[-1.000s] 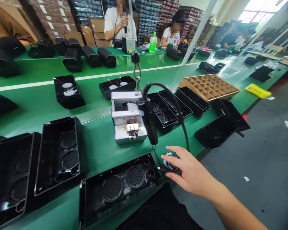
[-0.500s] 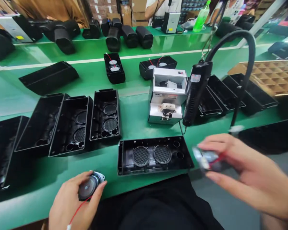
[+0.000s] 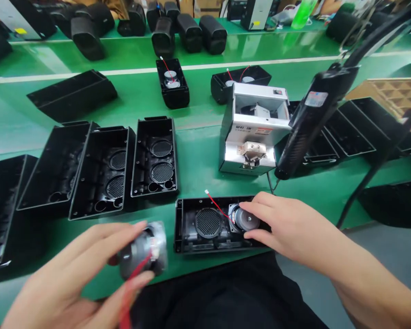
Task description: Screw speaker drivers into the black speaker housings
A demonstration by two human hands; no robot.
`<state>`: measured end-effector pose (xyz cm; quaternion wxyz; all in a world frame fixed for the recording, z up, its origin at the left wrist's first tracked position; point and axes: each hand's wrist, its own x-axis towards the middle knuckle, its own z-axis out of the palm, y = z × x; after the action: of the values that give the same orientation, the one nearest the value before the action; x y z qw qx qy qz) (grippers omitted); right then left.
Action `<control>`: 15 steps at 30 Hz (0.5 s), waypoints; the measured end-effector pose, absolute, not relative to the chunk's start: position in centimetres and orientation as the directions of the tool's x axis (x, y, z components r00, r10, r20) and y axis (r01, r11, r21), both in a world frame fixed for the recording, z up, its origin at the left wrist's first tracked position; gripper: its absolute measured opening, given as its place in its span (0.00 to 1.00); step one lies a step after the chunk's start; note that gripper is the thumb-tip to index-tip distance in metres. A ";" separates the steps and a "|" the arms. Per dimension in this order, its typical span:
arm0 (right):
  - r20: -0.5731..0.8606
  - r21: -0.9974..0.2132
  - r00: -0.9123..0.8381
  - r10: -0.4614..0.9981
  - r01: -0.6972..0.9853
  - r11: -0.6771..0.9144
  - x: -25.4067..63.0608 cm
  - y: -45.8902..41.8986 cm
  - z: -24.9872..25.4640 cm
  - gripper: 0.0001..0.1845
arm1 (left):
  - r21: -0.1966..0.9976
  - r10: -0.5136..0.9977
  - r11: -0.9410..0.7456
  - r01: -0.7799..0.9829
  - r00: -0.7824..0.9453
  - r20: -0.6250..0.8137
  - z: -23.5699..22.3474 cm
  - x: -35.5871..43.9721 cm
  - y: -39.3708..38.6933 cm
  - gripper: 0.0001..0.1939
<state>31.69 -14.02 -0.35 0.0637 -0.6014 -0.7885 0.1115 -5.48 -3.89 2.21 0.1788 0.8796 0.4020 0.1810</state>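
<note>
In front of me lies an open black speaker box (image 3: 188, 244) with two round mesh openings. My right hand (image 3: 277, 224) grips a round speaker driver (image 3: 248, 220) by its sides, over the box's right opening; a red wire with a white plug runs from it to the left. The left mesh opening (image 3: 208, 223) is uncovered. Left of the box, my left hand (image 3: 85, 269) holds a second speaker driver (image 3: 137, 256) between thumb and fingers, above the table. This driver is blurred, and its red wire trails down past the thumb.
Behind the box stands a silver screw feeder (image 3: 255, 132). A black electric screwdriver (image 3: 311, 123) hangs beside it on the right. Several open speaker boxes (image 3: 154, 160) stand at the left, with more at the right near a cardboard divider tray (image 3: 393, 98).
My right hand has moved left and brought its driver down into the speaker box. The left hand has raised and turned its driver slightly towards the box. The screwdriver sits further right in view.
</note>
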 end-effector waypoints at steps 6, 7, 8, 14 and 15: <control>-0.054 -0.217 -0.291 0.955 0.937 0.274 31.7 -13.7 -0.6 0.36 | 0.281 0.441 -0.878 0.387 0.883 0.161 3.3 3.6 -2.4 0.20; -0.054 -0.194 -0.286 0.957 0.943 0.271 31.7 -13.8 -0.5 0.36 | 0.260 0.423 -0.889 0.376 0.893 0.155 3.1 4.2 -2.1 0.20; -0.050 -0.177 -0.284 0.958 0.946 0.271 31.7 -13.8 -0.3 0.36 | 0.254 0.413 -0.894 0.369 0.898 0.149 2.9 4.5 -1.9 0.19; 0.116 -0.229 -0.258 0.959 0.933 0.278 29.9 -12.6 1.2 0.11 | 0.331 0.495 -0.843 0.424 0.853 0.168 3.1 3.5 -1.3 0.16; 0.096 -0.235 -0.252 0.963 0.934 0.268 29.2 -12.1 1.2 0.10 | 0.341 0.508 -0.834 0.434 0.846 0.164 3.2 3.3 -1.4 0.16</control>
<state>29.22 -12.08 1.18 0.1103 -0.6016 -0.7885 0.0646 3.30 -1.43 3.16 0.1470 0.9494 0.2480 0.1250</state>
